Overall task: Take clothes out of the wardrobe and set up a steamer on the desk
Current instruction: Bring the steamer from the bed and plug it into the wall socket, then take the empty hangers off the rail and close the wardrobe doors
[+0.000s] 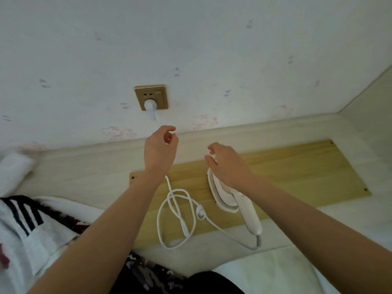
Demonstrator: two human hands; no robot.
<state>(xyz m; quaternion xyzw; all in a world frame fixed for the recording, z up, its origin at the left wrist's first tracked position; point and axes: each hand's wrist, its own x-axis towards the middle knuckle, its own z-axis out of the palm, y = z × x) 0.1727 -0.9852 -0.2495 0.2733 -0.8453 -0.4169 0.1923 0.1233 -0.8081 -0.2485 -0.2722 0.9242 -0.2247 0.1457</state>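
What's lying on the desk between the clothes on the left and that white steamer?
In the head view, the steamer's white cord lies looped there on the wooden board, right of the clothes.

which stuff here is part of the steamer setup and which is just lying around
Job: steamer, its white cord, plug in the wall socket, wooden board beneath.
Lying about: striped garment, white cloth at left.

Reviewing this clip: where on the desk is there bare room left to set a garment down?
Bare room: the right end of the wood panel, beyond the steamer; also the pale desk strip left of the panel, below the wall. Crowded: the panel's middle, taken by the looped cord and both hands; clothes fill the near left.
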